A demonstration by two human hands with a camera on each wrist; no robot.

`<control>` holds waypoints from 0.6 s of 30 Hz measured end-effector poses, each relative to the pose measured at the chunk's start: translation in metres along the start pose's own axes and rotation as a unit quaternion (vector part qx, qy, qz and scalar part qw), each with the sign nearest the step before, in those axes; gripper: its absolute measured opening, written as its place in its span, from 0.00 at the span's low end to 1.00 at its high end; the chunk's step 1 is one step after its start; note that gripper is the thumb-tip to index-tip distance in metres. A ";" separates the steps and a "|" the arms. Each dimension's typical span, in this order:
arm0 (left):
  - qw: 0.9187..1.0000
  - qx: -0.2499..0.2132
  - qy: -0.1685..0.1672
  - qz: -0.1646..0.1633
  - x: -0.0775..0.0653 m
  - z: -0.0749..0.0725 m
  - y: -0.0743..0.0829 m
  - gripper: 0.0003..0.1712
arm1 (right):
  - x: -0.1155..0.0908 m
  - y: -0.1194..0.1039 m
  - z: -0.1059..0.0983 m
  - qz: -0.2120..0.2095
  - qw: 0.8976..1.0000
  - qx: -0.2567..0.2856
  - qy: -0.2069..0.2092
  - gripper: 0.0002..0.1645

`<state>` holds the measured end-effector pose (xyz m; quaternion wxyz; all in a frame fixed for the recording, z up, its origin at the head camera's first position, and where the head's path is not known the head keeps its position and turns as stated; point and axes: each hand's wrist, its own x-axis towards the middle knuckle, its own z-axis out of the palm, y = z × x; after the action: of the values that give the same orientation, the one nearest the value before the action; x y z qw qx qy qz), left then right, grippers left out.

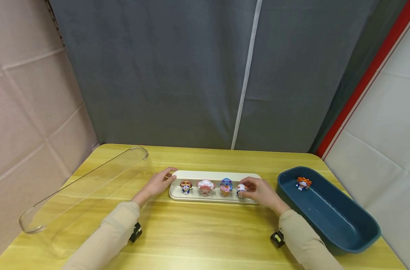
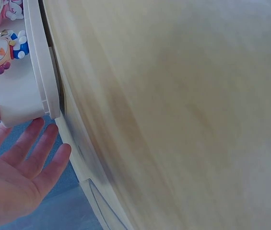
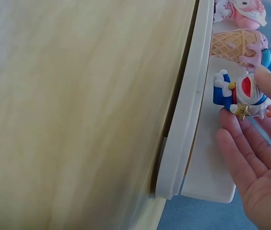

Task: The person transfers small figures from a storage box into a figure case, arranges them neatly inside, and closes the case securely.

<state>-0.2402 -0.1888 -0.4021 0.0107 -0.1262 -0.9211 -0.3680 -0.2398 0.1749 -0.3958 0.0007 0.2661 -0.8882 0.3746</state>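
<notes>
A long cream tray (image 1: 208,175) lies on the table, with a row of small cartoon figurines on it. My right hand (image 1: 260,191) pinches a blue-and-white figurine (image 3: 245,91) between thumb and fingers at the tray's right end; it has a red open mouth and a gold star. Beside it stands a blue figurine on an ice-cream cone (image 1: 226,187). Further left are a pink figurine with a white top (image 1: 205,187) and a blue one with a dark red rim round its head (image 1: 186,187). Spread fairly straight, the fingers of my left hand (image 1: 157,183) touch the tray's left end.
A clear, see-through cover (image 1: 87,187) takes up the left side of the table. At the right stands a deep dark blue bin (image 1: 329,213) holding an orange-topped figurine (image 1: 303,183). A grey curtain (image 1: 164,75) hangs behind the table (image 1: 205,232).
</notes>
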 end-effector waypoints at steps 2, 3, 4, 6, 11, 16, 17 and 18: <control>1.000 -0.001 0.000 0.001 0.000 0.000 0.000 0.19 | 0.000 -0.001 0.001 0.001 1.000 -0.002 0.002 0.16; 1.000 -0.001 0.000 0.002 0.000 0.000 0.000 0.19 | 0.000 -0.001 0.001 0.002 1.000 -0.001 0.002 0.16; 1.000 -0.002 0.000 0.000 0.000 0.000 0.000 0.19 | 0.000 -0.001 0.002 0.003 1.000 -0.003 0.004 0.16; 1.000 -0.003 0.000 0.001 0.000 0.000 0.001 0.19 | 0.000 -0.001 0.003 0.005 1.000 -0.006 0.007 0.16; 1.000 -0.001 0.000 0.002 0.000 0.000 0.001 0.19 | 0.000 0.000 0.004 0.010 1.000 -0.012 0.011 0.16; 1.000 -0.001 0.001 0.004 0.000 0.000 0.001 0.18 | 0.000 0.001 0.005 0.013 1.000 -0.011 0.011 0.16; 1.000 -0.001 0.001 0.004 0.000 0.000 0.001 0.18 | 0.000 0.001 0.005 0.015 1.000 -0.010 0.011 0.16; 1.000 0.000 0.002 0.005 0.000 0.000 0.001 0.18 | 0.000 0.001 0.005 0.016 1.000 -0.011 0.011 0.16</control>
<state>-0.2398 -0.1876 -0.4016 0.0139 -0.1301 -0.9204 -0.3686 -0.2397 0.1724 -0.4003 0.0074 0.2480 -0.8961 0.3680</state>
